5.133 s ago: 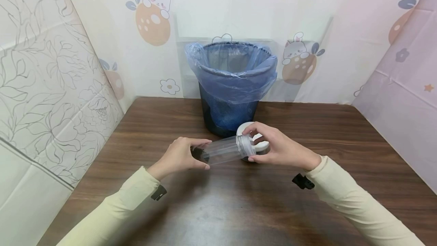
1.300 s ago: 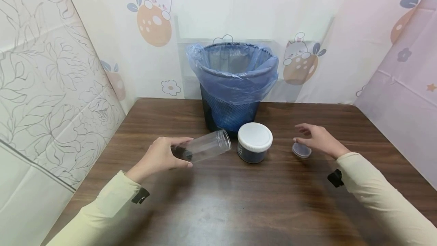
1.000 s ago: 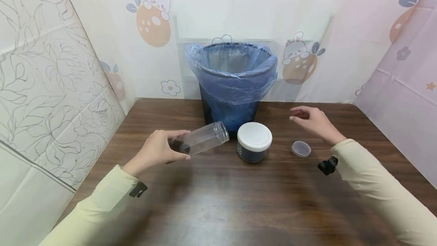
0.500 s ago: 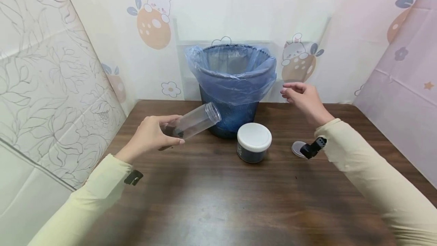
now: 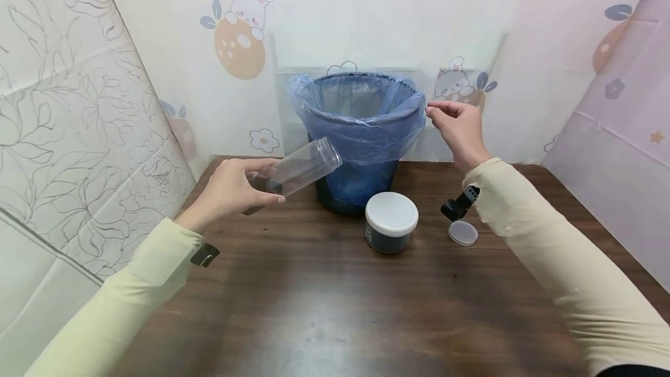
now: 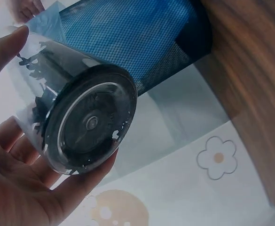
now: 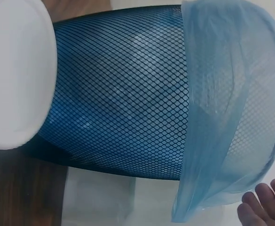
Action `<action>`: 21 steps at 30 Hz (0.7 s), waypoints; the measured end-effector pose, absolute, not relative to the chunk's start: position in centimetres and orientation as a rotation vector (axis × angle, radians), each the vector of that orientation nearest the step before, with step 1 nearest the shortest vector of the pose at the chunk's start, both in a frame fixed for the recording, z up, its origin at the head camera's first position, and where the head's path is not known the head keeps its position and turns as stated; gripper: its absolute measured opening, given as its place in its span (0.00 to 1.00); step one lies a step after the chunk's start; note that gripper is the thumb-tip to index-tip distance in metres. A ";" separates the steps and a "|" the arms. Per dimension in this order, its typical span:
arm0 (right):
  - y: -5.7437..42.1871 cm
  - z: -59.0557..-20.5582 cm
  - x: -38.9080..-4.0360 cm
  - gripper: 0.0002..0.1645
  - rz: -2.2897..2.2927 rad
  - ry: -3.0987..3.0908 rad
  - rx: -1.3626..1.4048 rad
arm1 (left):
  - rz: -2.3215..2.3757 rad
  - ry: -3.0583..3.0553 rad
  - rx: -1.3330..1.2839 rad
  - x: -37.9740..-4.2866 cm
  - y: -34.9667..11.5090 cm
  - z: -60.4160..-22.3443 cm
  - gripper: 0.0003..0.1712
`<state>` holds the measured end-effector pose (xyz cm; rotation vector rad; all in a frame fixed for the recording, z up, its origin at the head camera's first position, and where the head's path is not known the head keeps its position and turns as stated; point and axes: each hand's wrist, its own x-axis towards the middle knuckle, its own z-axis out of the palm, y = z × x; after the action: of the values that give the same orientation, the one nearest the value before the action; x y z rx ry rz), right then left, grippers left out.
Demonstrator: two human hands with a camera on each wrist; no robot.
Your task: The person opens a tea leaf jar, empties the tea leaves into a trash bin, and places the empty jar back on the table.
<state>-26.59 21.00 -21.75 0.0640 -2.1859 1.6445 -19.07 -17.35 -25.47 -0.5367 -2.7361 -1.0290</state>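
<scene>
My left hand (image 5: 225, 191) grips a clear plastic jar (image 5: 302, 169) around its lower part. The jar is tilted, with its uncovered mouth up and to the right, in front of the bin's left side. Black flakes cling inside near its base, seen closely in the left wrist view on the jar (image 6: 90, 117). My right hand (image 5: 460, 132) is raised at the right rim of a mesh wastebasket (image 5: 361, 182) lined with a blue plastic bag (image 5: 361, 141). In the right wrist view its fingers (image 7: 264, 200) are loosely bent beside the bag's edge; contact is unclear.
A dark tub with a white lid (image 5: 391, 214) stands before the wastebasket. To its right a clear round cap (image 5: 463, 233) lies on the brown wooden table (image 5: 314, 295). Small dark specks dot the tabletop. Printed cloth walls (image 5: 345, 10) enclose the back and sides.
The clear cap came off the jar and now lies on the table, released by my right hand. That hand has risen to the wastebasket's rim. My left hand has lifted the jar and tilted it further up.
</scene>
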 end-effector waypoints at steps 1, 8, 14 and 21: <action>20.9 -21.6 -26.8 0.22 1.629 -2.188 0.058 | -1.017 -2.741 -0.536 -19.1 -17.3 -25.2 0.40; 20.3 -20.8 -28.3 0.32 1.622 -2.263 0.044 | -0.996 -2.762 -0.551 -20.0 -17.1 -22.7 0.43; 19.8 -20.2 -29.4 0.39 1.560 -2.393 0.058 | -0.994 -2.735 -0.525 -20.9 -17.0 -20.5 0.41; 19.2 -19.7 -30.5 0.42 1.597 -2.486 0.069 | -0.977 -2.722 -0.504 -22.1 -16.7 -18.0 0.41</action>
<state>-30.45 19.21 -19.68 0.0689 -2.4859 1.5969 -22.06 -16.74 -17.96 -0.5035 -2.7220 -0.9775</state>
